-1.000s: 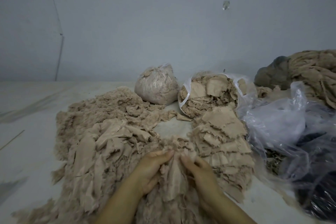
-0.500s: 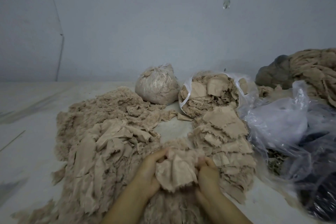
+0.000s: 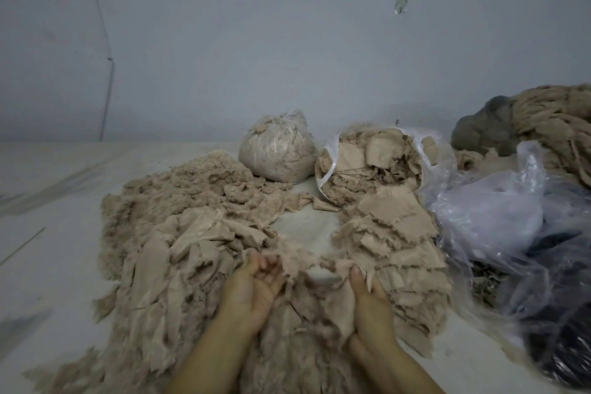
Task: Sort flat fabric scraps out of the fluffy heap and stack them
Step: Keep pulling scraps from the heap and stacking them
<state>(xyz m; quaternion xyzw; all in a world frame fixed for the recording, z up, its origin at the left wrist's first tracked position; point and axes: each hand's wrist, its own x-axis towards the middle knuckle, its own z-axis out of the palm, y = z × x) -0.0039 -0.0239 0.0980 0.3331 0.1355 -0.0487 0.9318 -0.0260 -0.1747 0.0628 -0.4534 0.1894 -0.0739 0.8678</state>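
Note:
A wide beige fluffy heap (image 3: 179, 201) mixed with fabric scraps spreads over the left and front of the table. A stack of flat beige scraps (image 3: 393, 227) lies to the right of a bare patch. My left hand (image 3: 256, 285) rests at the heap's front with its fingers loosely curled, palm turned inward, touching fluff. My right hand (image 3: 367, 294) grips a flat beige scrap (image 3: 335, 301) between thumb and fingers, beside the stack's near edge. The scrap hangs between my two hands.
A tied clear bag of fluff (image 3: 276, 149) and an open bag of scraps (image 3: 371, 163) stand at the back. Crumpled clear plastic (image 3: 499, 217) over dark material fills the right side. A bundle of beige cord (image 3: 556, 125) lies at the far right. A grey wall rises behind.
My hands have drawn apart. The bunched scrap held up between them has dropped lower and spread out; my left hand has let go of it while my right keeps hold.

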